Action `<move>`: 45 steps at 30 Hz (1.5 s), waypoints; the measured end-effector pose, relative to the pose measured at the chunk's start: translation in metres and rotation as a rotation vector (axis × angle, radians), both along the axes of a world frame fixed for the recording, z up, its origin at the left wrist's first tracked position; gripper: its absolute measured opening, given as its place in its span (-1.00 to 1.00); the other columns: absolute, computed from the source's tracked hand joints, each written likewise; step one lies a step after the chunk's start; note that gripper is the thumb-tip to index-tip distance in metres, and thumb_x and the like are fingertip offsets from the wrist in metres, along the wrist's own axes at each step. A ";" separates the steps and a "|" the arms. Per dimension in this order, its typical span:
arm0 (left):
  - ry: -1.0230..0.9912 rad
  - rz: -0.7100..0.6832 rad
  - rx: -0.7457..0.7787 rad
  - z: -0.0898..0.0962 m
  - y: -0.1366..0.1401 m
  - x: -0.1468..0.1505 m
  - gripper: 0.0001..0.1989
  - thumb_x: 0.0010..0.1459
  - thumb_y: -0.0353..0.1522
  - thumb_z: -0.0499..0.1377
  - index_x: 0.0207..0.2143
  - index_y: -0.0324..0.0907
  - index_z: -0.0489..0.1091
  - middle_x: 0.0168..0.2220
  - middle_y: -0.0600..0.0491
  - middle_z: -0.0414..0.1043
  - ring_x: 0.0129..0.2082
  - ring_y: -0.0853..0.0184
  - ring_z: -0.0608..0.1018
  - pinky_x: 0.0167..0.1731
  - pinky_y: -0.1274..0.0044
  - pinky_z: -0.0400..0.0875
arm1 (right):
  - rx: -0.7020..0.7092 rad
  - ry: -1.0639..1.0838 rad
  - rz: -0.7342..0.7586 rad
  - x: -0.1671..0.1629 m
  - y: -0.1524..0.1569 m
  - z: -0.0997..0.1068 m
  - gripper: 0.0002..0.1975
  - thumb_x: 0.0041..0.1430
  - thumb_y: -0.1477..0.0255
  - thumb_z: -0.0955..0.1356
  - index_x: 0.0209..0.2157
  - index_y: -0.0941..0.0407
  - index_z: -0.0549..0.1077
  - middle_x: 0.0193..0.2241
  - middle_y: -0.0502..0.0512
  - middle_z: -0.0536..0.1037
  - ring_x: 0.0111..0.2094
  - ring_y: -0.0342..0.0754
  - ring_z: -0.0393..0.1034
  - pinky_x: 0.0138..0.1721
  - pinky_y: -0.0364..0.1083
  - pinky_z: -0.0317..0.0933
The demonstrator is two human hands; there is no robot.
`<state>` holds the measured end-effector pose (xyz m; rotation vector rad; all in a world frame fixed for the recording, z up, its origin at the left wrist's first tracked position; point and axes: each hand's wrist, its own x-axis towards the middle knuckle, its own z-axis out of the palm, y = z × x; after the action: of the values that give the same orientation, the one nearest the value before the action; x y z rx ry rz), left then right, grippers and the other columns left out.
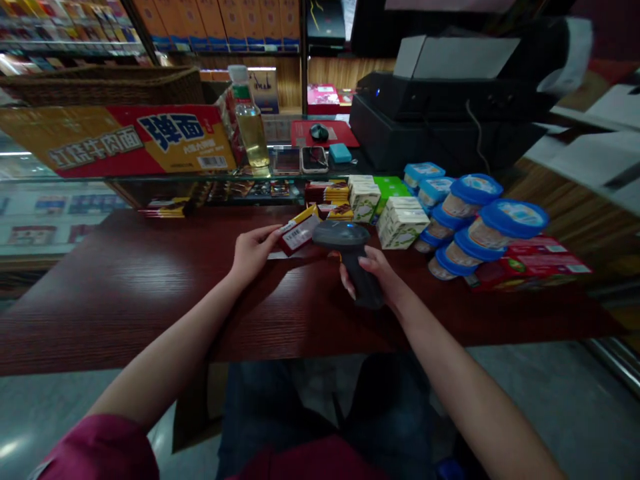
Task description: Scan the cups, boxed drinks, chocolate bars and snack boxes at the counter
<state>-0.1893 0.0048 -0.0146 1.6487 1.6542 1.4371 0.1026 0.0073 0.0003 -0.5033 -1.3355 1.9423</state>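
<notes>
My left hand (254, 252) pinches the left end of a small dark-red and yellow packet (299, 231), its barcode side tilted toward me above the brown table. My right hand (377, 272) is wrapped round the grip of a dark barcode scanner (341, 233), whose head points left at the packet with a small blue light on top. A white slip (278, 255) lies under the packet. Behind it sit stacked yellow and dark-red packets (336, 193). More such packets (167, 207) lie at the table's far left.
White-green drink cartons (401, 222), blue-lidded tubs (513, 220) in stacks and red boxes (545, 263) line the right. Behind stand a noodle carton (165, 143), an oil-coloured bottle (250, 127), phones (314, 160), a mouse (319, 132) and a black till machine (425, 127).
</notes>
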 end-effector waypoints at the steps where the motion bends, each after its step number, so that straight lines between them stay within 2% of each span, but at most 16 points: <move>1: -0.058 -0.037 -0.065 -0.004 0.000 -0.001 -0.62 0.24 -0.07 0.28 -0.08 -0.12 0.66 -0.11 0.01 0.69 -0.11 0.09 0.70 -0.11 0.32 0.66 | -0.005 -0.020 0.023 -0.003 -0.001 -0.001 -0.45 0.08 0.07 0.53 -0.07 0.19 0.47 -0.48 0.08 0.60 -0.62 -0.08 0.44 -0.65 -0.15 0.31; 4: -0.224 -0.119 -0.194 -0.012 0.003 -0.001 -0.58 0.18 -0.05 0.33 -0.07 -0.15 0.66 -0.18 0.00 0.70 -0.23 0.10 0.71 -0.29 0.33 0.69 | -0.021 -0.100 0.050 -0.011 -0.002 -0.004 -0.47 0.09 0.08 0.54 -0.11 0.20 0.47 -0.48 0.11 0.62 -0.62 -0.07 0.45 -0.64 -0.13 0.35; 9: -0.273 -0.118 -0.223 -0.012 0.005 0.004 -0.65 0.18 -0.13 0.35 -0.10 -0.14 0.68 -0.27 0.02 0.70 -0.35 0.18 0.70 -0.33 0.35 0.69 | -0.030 -0.172 -0.036 -0.015 -0.001 -0.008 -0.48 0.09 0.07 0.54 -0.13 0.20 0.50 -0.51 0.10 0.61 -0.64 -0.09 0.44 -0.65 -0.15 0.35; 15: -0.180 -0.075 -0.209 -0.016 0.004 0.001 -0.67 0.22 -0.16 0.31 -0.08 -0.15 0.67 -0.27 -0.01 0.70 -0.34 0.16 0.71 -0.31 0.36 0.66 | -0.031 -0.190 -0.042 -0.015 -0.002 -0.007 -0.45 0.07 0.06 0.54 -0.11 0.24 0.55 -0.52 0.12 0.60 -0.65 -0.09 0.42 -0.68 -0.15 0.30; 19: -0.197 -0.142 -0.209 -0.019 0.006 0.001 -0.67 0.25 -0.16 0.28 -0.05 -0.13 0.66 -0.26 0.02 0.70 -0.32 0.16 0.71 -0.32 0.38 0.65 | -0.018 -0.197 -0.064 -0.014 -0.002 -0.008 -0.41 0.05 0.02 0.53 -0.09 0.23 0.57 -0.52 0.12 0.58 -0.64 -0.05 0.43 -0.66 -0.10 0.33; 21: -0.182 -0.154 -0.156 -0.017 0.006 -0.002 -0.69 0.27 -0.18 0.27 -0.05 -0.11 0.66 -0.20 0.02 0.70 -0.27 0.15 0.72 -0.27 0.37 0.65 | -0.022 -0.212 -0.069 -0.013 -0.003 -0.008 -0.41 0.03 0.00 0.53 -0.10 0.20 0.57 -0.53 0.11 0.58 -0.64 -0.04 0.42 -0.63 -0.07 0.35; 23: -0.115 -0.122 -0.037 -0.014 0.006 -0.013 -0.73 0.28 -0.20 0.26 -0.07 -0.10 0.66 -0.12 0.01 0.70 -0.14 0.14 0.71 -0.12 0.36 0.63 | -0.039 -0.240 -0.084 -0.012 -0.005 -0.008 -0.43 0.02 -0.01 0.53 -0.12 0.16 0.57 -0.53 0.10 0.58 -0.62 -0.04 0.43 -0.61 -0.08 0.36; 25: -0.038 -0.055 0.098 -0.009 0.004 -0.033 -0.75 0.30 -0.22 0.25 -0.07 -0.09 0.65 -0.06 0.02 0.68 -0.04 0.16 0.69 0.03 0.38 0.57 | -0.055 -0.268 -0.111 -0.011 -0.007 -0.007 -0.45 0.02 -0.01 0.53 -0.14 0.13 0.56 -0.53 0.10 0.57 -0.61 -0.04 0.43 -0.61 -0.09 0.34; 27: 0.012 0.065 0.208 -0.004 0.000 -0.063 -0.75 0.34 -0.23 0.23 -0.05 -0.09 0.63 -0.04 0.03 0.68 0.00 0.20 0.67 0.08 0.41 0.52 | -0.055 -0.278 -0.120 -0.010 -0.008 -0.006 -0.46 -0.01 -0.03 0.53 -0.19 0.12 0.56 -0.55 0.10 0.56 -0.63 -0.02 0.42 -0.62 -0.07 0.33; 31: 0.148 0.443 0.411 0.001 -0.011 -0.147 -0.75 0.38 -0.27 0.17 -0.03 -0.14 0.58 -0.03 -0.01 0.66 -0.01 0.25 0.65 0.08 0.44 0.49 | -0.085 -0.317 -0.134 -0.012 -0.007 -0.007 -0.52 0.04 -0.01 0.52 -0.19 0.07 0.58 -0.51 0.14 0.58 -0.60 0.01 0.43 -0.60 -0.05 0.34; 34: 0.300 0.594 0.456 0.000 -0.022 -0.214 -0.76 0.39 -0.28 0.14 -0.04 -0.16 0.55 -0.04 -0.05 0.63 -0.01 0.24 0.63 0.04 0.43 0.49 | -0.086 -0.345 -0.133 -0.019 -0.001 -0.010 -0.51 0.03 -0.04 0.51 -0.20 0.07 0.61 -0.55 0.17 0.56 -0.60 0.06 0.42 -0.62 0.00 0.33; 36: 0.401 0.584 0.418 0.000 -0.028 -0.250 -0.75 0.40 -0.28 0.11 -0.03 -0.15 0.53 -0.03 -0.06 0.62 0.00 0.23 0.61 0.03 0.43 0.49 | -0.087 -0.342 -0.113 -0.030 0.003 -0.013 -0.52 0.03 -0.05 0.50 -0.21 0.06 0.62 -0.59 0.17 0.52 -0.61 0.08 0.41 -0.62 0.02 0.33; 39: 0.523 0.453 0.350 0.000 -0.031 -0.289 -0.73 0.41 -0.28 0.08 0.00 -0.13 0.52 0.00 -0.07 0.61 0.04 0.22 0.60 0.09 0.39 0.47 | -0.094 -0.329 -0.085 -0.056 0.008 -0.013 -0.50 0.03 -0.04 0.52 -0.17 0.06 0.62 -0.58 0.15 0.52 -0.61 0.05 0.40 -0.59 0.02 0.36; 42: 0.584 0.347 0.271 0.000 -0.028 -0.310 -0.70 0.40 -0.28 0.07 -0.01 -0.13 0.55 0.07 -0.09 0.59 0.10 0.20 0.59 0.15 0.35 0.46 | -0.105 -0.311 -0.045 -0.087 0.010 -0.009 -0.45 0.03 -0.02 0.53 -0.12 0.11 0.59 -0.50 0.15 0.56 -0.58 0.01 0.43 -0.58 -0.04 0.36; 45: 0.616 0.341 0.214 -0.001 -0.022 -0.323 -0.69 0.38 -0.30 0.07 -0.04 -0.13 0.59 0.09 -0.09 0.60 0.16 0.18 0.57 0.19 0.32 0.45 | -0.105 -0.285 0.003 -0.112 0.012 -0.004 -0.40 0.04 -0.03 0.52 -0.09 0.18 0.56 -0.48 0.16 0.56 -0.57 -0.01 0.44 -0.56 -0.06 0.37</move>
<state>-0.5127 -0.0170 -0.0161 2.1675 2.2668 1.3716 -0.0096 0.0195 -0.0039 -0.8567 -1.4113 2.0053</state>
